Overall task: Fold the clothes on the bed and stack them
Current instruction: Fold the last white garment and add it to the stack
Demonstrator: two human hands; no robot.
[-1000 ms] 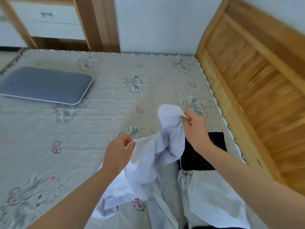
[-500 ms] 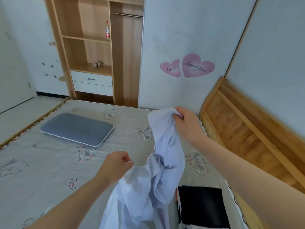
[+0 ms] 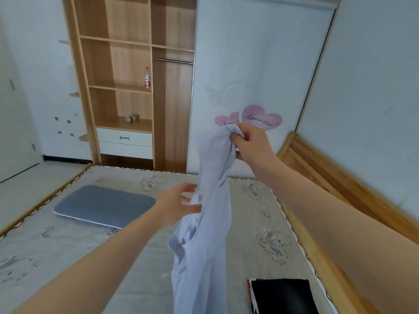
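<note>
a: head view, what did the right hand (image 3: 249, 141) have?
b: it gripped the top of a pale lilac garment (image 3: 208, 223), which hung above the bed (image 3: 136, 279).
a: and the left hand (image 3: 179, 205)?
b: fingers spread, touching the cloth's side, gripping nothing. a folded black garment (image 3: 281, 295) lay at the bed's near right.

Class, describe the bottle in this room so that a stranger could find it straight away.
Start at the open wooden wardrobe behind the bed. On its middle shelf, against the upright divider, stands a small clear bottle. Its red cap and red label set it apart from the small brownish object on the shelf below.
</note>
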